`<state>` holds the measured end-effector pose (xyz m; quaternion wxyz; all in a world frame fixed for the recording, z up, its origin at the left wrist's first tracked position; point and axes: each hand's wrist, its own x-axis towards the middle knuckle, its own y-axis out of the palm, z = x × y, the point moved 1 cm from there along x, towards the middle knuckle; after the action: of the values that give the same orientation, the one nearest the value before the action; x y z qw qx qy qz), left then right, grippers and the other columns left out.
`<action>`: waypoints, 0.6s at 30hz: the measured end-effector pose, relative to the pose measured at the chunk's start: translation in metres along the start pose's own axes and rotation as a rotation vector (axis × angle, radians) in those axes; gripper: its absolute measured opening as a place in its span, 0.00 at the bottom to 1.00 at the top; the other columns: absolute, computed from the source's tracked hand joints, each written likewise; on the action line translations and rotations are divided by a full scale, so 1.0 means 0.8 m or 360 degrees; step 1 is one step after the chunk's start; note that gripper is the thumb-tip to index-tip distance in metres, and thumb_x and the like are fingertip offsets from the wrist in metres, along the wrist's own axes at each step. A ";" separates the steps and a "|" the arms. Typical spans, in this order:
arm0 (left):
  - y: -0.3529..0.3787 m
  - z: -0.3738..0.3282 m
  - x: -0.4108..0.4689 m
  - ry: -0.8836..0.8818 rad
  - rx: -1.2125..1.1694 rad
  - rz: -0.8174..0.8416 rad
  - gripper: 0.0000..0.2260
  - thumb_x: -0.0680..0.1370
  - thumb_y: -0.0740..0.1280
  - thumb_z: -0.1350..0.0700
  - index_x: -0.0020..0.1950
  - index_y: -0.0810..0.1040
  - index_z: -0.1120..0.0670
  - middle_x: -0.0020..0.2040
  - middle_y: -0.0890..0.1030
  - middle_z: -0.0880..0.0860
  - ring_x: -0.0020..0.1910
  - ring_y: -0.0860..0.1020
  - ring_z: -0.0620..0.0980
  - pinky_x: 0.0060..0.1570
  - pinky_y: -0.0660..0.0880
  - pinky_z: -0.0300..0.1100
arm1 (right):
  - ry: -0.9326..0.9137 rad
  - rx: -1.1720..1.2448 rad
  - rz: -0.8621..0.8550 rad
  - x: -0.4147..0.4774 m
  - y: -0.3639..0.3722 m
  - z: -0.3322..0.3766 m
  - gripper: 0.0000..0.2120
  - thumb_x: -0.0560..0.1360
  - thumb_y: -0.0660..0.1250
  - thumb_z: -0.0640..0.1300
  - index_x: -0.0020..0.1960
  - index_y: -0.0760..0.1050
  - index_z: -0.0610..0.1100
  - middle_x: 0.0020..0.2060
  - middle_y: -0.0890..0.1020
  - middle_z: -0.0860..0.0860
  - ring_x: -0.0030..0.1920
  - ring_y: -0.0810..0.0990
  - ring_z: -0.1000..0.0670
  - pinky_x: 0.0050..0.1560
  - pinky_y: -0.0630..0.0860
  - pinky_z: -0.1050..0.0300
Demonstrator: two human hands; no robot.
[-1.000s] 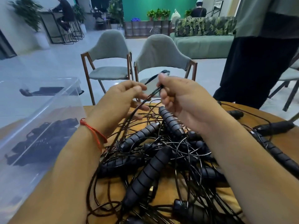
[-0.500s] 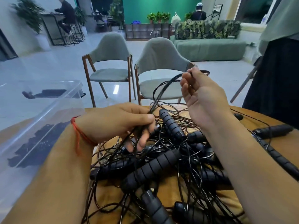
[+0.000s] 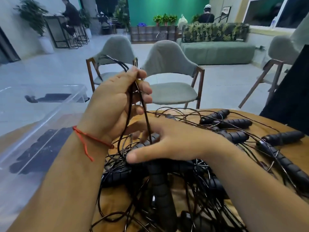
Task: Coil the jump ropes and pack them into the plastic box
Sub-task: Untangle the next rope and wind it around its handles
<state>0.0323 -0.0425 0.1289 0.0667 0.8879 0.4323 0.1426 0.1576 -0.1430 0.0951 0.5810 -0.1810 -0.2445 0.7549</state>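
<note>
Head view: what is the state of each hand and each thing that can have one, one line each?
left hand: raised, fingers curled round a cord.
cord: pinched up top, hanging in strands into the tangle.
right hand: open, fingers spread low at the tangle; contact unclear.
jump ropes: uncoiled, tangled on the table.
plastic box: lid off, black ropes already inside.

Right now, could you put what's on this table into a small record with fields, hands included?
Left hand: raised, grips a doubled black cord
Right hand: low over the pile, thumb straight, fingers reaching in
Pile: tangled jump ropes with black ribbed handles
Box: clear plastic, at the left, dark ropes already inside
Table: round, wooden
</note>
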 end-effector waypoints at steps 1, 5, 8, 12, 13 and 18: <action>0.001 0.000 0.000 -0.0004 -0.0035 -0.0014 0.12 0.89 0.56 0.51 0.54 0.76 0.54 0.34 0.79 0.49 0.28 0.77 0.43 0.22 0.65 0.33 | 0.0030 -0.0150 0.0000 0.002 0.004 0.000 0.24 0.77 0.77 0.56 0.70 0.76 0.54 0.64 0.81 0.62 0.63 0.78 0.62 0.63 0.75 0.67; -0.001 0.002 0.006 0.0005 -0.0197 -0.0129 0.12 0.90 0.56 0.51 0.52 0.75 0.52 0.33 0.78 0.47 0.28 0.75 0.42 0.22 0.62 0.32 | 0.0183 -0.0457 0.0261 0.006 0.016 -0.007 0.29 0.77 0.75 0.64 0.75 0.73 0.61 0.68 0.78 0.64 0.68 0.76 0.61 0.71 0.73 0.59; -0.010 0.006 0.013 0.0036 -0.0278 -0.0211 0.12 0.90 0.56 0.51 0.52 0.76 0.51 0.34 0.77 0.47 0.29 0.73 0.41 0.23 0.62 0.32 | 0.0173 -0.0421 0.0256 0.008 0.017 -0.008 0.25 0.77 0.76 0.62 0.71 0.76 0.61 0.63 0.81 0.63 0.64 0.79 0.60 0.70 0.76 0.52; -0.011 0.011 0.017 -0.0015 -0.0374 -0.0258 0.12 0.89 0.56 0.50 0.53 0.76 0.52 0.35 0.76 0.47 0.30 0.74 0.42 0.25 0.65 0.32 | 0.0088 -0.0215 0.0223 0.009 0.014 -0.010 0.16 0.78 0.77 0.54 0.64 0.81 0.55 0.57 0.85 0.59 0.59 0.83 0.57 0.66 0.79 0.47; -0.013 0.011 0.017 -0.0021 -0.0365 -0.0256 0.12 0.89 0.56 0.49 0.54 0.76 0.52 0.36 0.77 0.47 0.32 0.76 0.43 0.27 0.68 0.33 | 0.0053 -0.0102 0.0191 0.010 0.013 -0.011 0.12 0.79 0.76 0.50 0.62 0.83 0.52 0.55 0.86 0.57 0.56 0.84 0.56 0.65 0.80 0.49; -0.023 0.011 0.023 -0.0112 -0.0053 -0.0199 0.18 0.87 0.58 0.41 0.61 0.78 0.55 0.54 0.87 0.54 0.54 0.84 0.50 0.49 0.81 0.45 | -0.0070 0.1047 -0.0115 0.012 0.002 -0.009 0.06 0.78 0.70 0.33 0.51 0.83 0.42 0.47 0.82 0.41 0.43 0.81 0.45 0.49 0.82 0.48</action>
<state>0.0322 -0.0169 0.1196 0.1054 0.8624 0.4818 0.1142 0.1574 -0.1331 0.0885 0.6292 0.0415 -0.0065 0.7761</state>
